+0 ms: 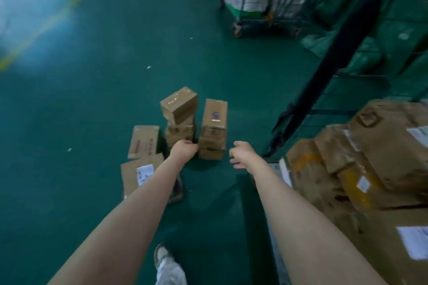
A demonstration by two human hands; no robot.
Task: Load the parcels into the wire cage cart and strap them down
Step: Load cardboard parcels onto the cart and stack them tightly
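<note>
Several brown cardboard parcels stand on the green floor ahead of me. One stack (pixel 179 113) leans, and beside it rises a taller stack (pixel 214 127) marked with a blue "5". Two flat parcels (pixel 143 141) lie to the left. My left hand (pixel 184 149) reaches down between the two stacks, its fingers curled at the base of the leaning one; what it holds is hidden. My right hand (pixel 240 152) hovers just right of the tall stack, fingers loosely spread, holding nothing. The wire cage cart (pixel 298 109) stands at right with parcels (pixel 361 164) piled inside.
Another wheeled cage cart (pixel 261 0) with white sacks stands at the back. Green sacks (pixel 398 18) pile up behind the near cart. A yellow line (pixel 58 16) crosses the floor at left. My shoe (pixel 162 254) is at the bottom centre.
</note>
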